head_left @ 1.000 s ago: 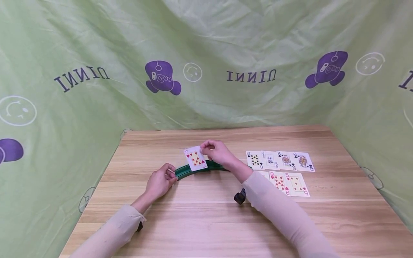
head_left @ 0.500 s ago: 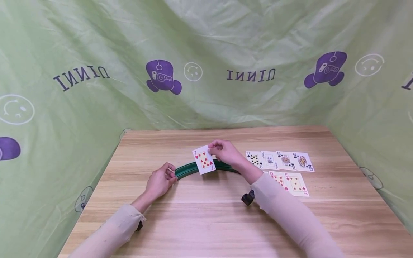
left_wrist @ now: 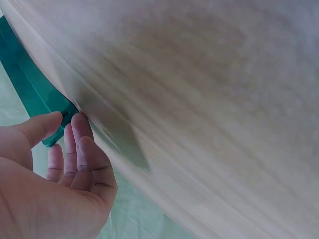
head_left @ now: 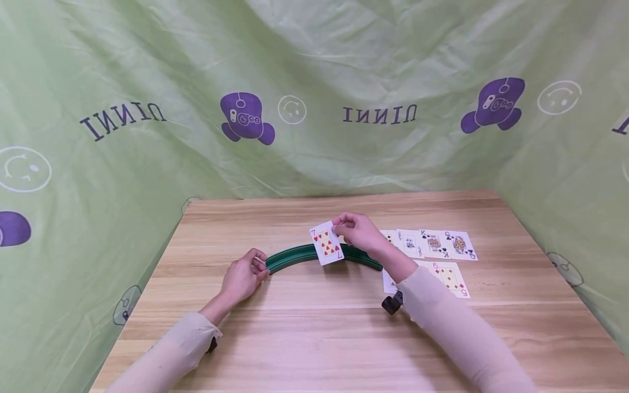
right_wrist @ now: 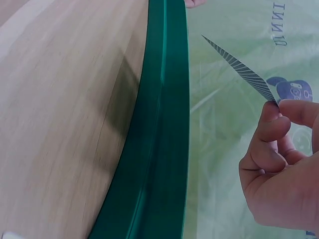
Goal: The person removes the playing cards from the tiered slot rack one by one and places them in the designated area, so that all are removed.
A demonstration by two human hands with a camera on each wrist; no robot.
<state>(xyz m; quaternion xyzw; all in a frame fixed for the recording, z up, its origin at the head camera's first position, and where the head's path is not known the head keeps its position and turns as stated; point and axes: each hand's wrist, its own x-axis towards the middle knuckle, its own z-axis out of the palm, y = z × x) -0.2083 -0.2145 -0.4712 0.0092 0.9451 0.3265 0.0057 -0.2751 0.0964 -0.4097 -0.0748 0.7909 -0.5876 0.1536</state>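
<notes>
A curved green card holder [head_left: 290, 258] with a groove along it stands on the wooden table. At its left end my left hand [head_left: 244, 277] pinches the tip between thumb and fingers, as the left wrist view shows with the holder's end [left_wrist: 37, 89]. My right hand [head_left: 361, 233] pinches a seven of hearts [head_left: 326, 244] by its upper right corner. The playing card overlaps the holder's middle in the head view, face toward me. In the right wrist view the card's striped back [right_wrist: 244, 72] is seen nearly edge-on, apart from the holder [right_wrist: 159, 124].
Right of the holder lie two rows of face-up cards. The back row has a jack, a king [head_left: 434, 244] and a queen [head_left: 460, 245]; the front row ends with a five of diamonds [head_left: 449, 279]. My right forearm [head_left: 457, 322] covers part of both rows. Green cloth [head_left: 314, 164] hangs behind the table.
My right hand has moved steadily to the right along the holder, carrying the seven of hearts from left of the middle to about the middle. My left hand has stayed at the left end.
</notes>
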